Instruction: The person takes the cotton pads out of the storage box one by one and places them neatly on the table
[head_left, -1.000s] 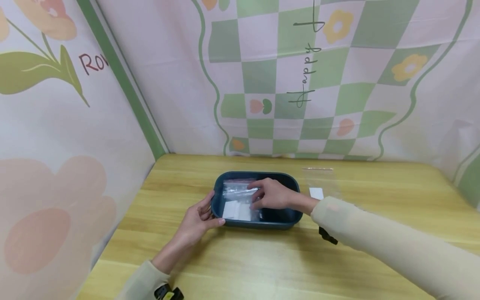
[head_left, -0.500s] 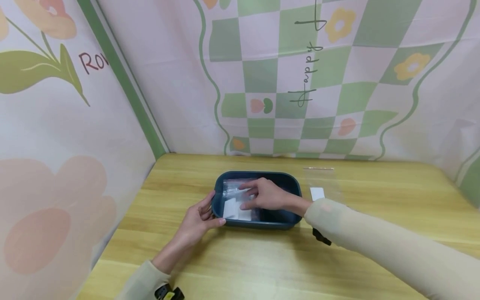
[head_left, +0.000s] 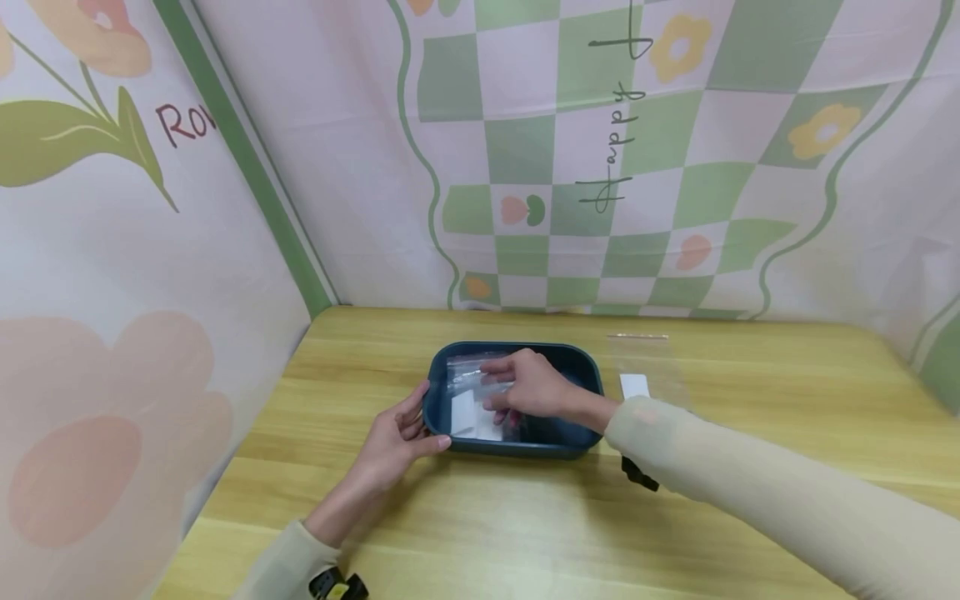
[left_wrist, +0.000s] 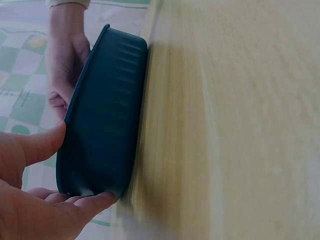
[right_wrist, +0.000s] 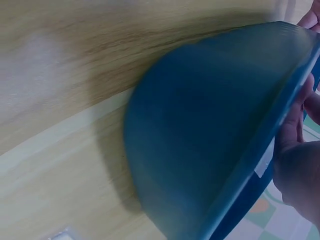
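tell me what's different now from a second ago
The right hand has moved slightly left within the dark blue rounded plastic tray, and a white rectangular card beside it has shifted a little; whether the hand holds anything is unclear. The left hand still grips the tray's left end; the tray and the clear plastic bag on the wooden table stayed put.

Two hands are counted, one left hand [head_left: 386, 450] and one right hand [head_left: 536, 387]; two sleeves [head_left: 750, 487] are seen, and two black wrist devices [head_left: 339, 586]. One blue bin [head_left: 517, 450] is shown on one counter [head_left: 517, 533]. Outside it, one clear bag [head_left: 652, 357] with one white card [head_left: 634, 385] is seen; inside, the clear plastic pieces [head_left: 463, 369] cannot be exactly counted
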